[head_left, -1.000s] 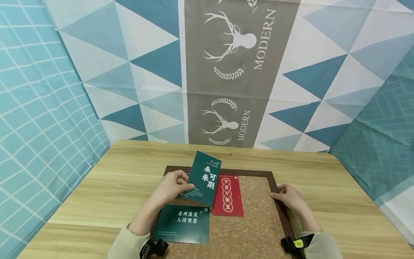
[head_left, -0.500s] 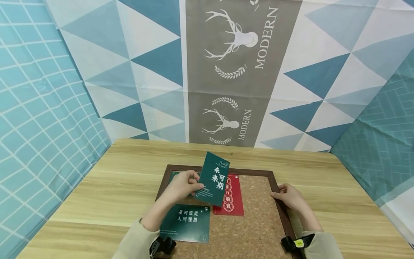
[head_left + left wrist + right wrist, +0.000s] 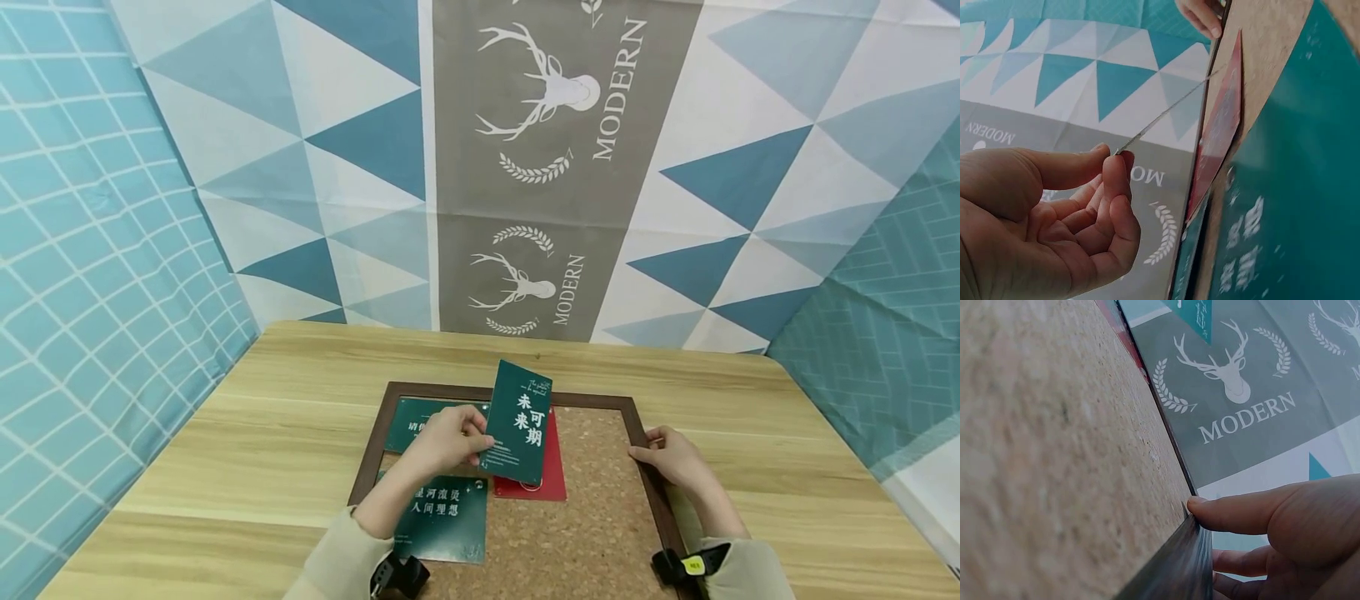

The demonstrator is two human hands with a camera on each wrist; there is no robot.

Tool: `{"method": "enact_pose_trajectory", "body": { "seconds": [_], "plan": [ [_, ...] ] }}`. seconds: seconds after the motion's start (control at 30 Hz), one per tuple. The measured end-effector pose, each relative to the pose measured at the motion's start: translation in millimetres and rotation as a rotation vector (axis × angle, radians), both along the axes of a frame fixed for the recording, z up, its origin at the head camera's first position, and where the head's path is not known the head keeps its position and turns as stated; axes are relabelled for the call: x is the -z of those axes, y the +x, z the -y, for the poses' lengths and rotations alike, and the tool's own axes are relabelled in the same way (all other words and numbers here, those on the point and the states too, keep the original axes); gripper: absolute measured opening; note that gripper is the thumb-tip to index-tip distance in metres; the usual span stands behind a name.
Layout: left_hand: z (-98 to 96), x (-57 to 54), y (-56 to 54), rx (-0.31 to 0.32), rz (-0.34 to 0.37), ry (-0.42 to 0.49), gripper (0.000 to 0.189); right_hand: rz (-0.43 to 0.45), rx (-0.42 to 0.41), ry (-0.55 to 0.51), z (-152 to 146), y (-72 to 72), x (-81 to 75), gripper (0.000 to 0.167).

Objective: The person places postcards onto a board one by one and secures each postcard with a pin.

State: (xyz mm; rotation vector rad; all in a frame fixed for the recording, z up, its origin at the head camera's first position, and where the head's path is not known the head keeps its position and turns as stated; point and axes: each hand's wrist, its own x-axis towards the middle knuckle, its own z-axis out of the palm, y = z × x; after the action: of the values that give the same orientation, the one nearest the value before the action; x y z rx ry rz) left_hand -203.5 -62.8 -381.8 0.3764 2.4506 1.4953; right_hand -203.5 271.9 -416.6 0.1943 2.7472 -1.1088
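My left hand (image 3: 450,437) pinches a dark green card (image 3: 517,421) with white Chinese characters by its left edge, thumb against fingers. The card is tilted and held over a red card (image 3: 557,479), covering most of it. In the left wrist view the held card (image 3: 1166,111) appears nearly edge-on, apart from the red card (image 3: 1217,137). My right hand (image 3: 671,457) grips the dark wooden frame of the cork board (image 3: 600,508) at its right side. The right wrist view has the thumb on the frame (image 3: 1175,562) and the other fingers outside it.
Two more green cards lie on the board's left half, an upper one (image 3: 405,421) and a lower one (image 3: 450,533). The board rests on a light wooden table (image 3: 225,467). A patterned cloth backdrop (image 3: 360,167) rises behind the table.
The left hand has carried the green card rightward, from above the board's upper left to over the red card. More of the upper-left green card now shows. The right hand stays on the frame.
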Motion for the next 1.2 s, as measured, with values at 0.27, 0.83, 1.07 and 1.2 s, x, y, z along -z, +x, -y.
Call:
{"method": "enact_pose_trajectory", "body": {
  "seconds": [0.27, 0.83, 1.07, 1.2],
  "plan": [
    [-15.6, 5.6, 1.6, 0.012, 0.062, 0.087, 0.017, 0.0, 0.0, -0.001, 0.4, 1.2, -0.6, 0.053],
    [-47.6, 9.2, 0.0, 0.039, 0.131, 0.163, 0.016, 0.006, -0.001, -0.01, 0.5, 1.5, -1.7, 0.052],
    [-57.4, 12.7, -1.0, 0.042, 0.143, 0.147, 0.015, -0.005, 0.007, 0.006, 0.0, 1.3, -1.0, 0.052],
    [-63.2, 16.4, -1.1, 0.044, 0.158, 0.156, 0.01, -0.005, 0.011, 0.009, 0.7, 1.2, -1.2, 0.051]
  ]
}}
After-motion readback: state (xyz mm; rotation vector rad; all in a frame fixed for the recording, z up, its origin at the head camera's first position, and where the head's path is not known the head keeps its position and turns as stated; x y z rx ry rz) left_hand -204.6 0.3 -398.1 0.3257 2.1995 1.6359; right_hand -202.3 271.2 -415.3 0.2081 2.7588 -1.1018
